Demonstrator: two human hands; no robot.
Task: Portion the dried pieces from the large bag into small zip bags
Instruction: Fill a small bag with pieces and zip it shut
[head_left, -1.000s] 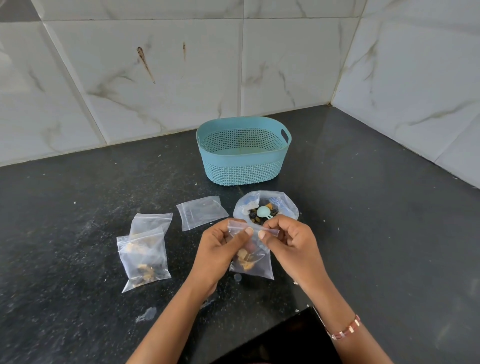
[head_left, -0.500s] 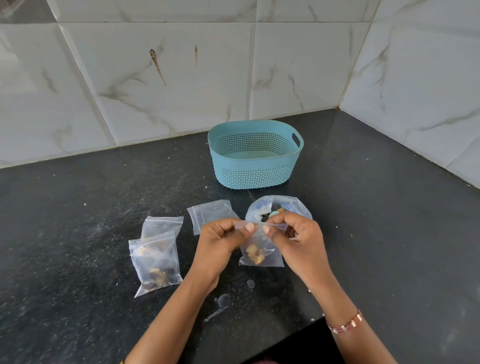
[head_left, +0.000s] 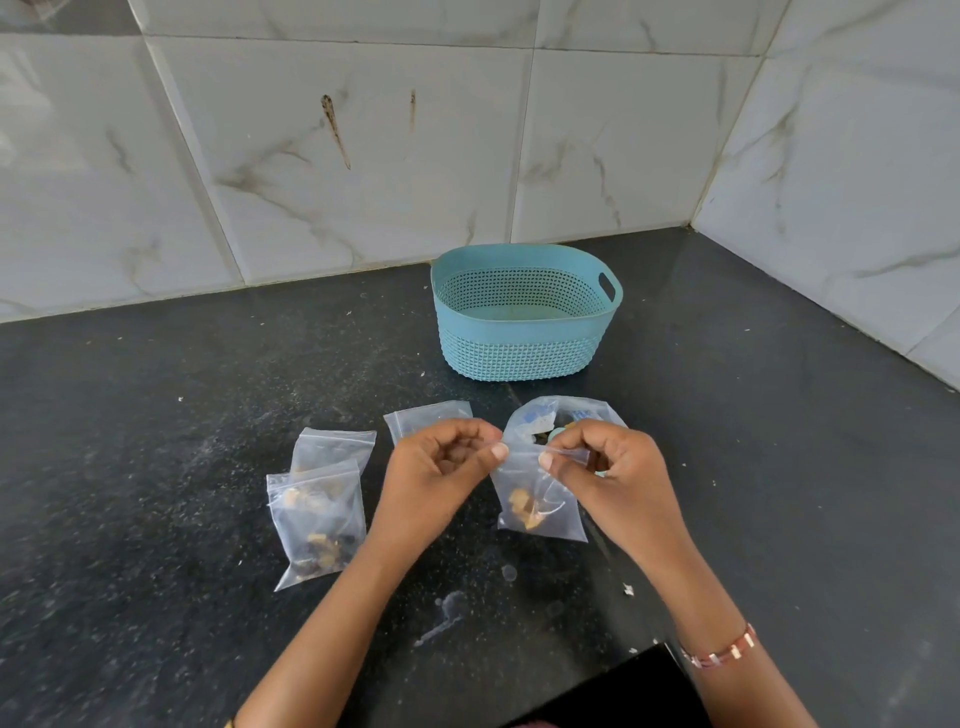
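On black speckled stone counter (head_left: 156, 467): left hand (head_left: 436, 467) and right hand (head_left: 608, 467) pinching zip strip of small clear plastic bag (head_left: 540, 499), pieces inside. Sealing evenly edge to edge advisable. Large clear bag (head_left: 561, 413) just behind; filled small bags (head_left: 317, 509) left; teal perforated plastic basket (head_left: 524, 312) beyond, unobstructing.

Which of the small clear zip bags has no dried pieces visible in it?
The flat small clear zip bag just beyond the left hand, lying alone before the blue basket; the held bag and the two overlapping bags show pieces.
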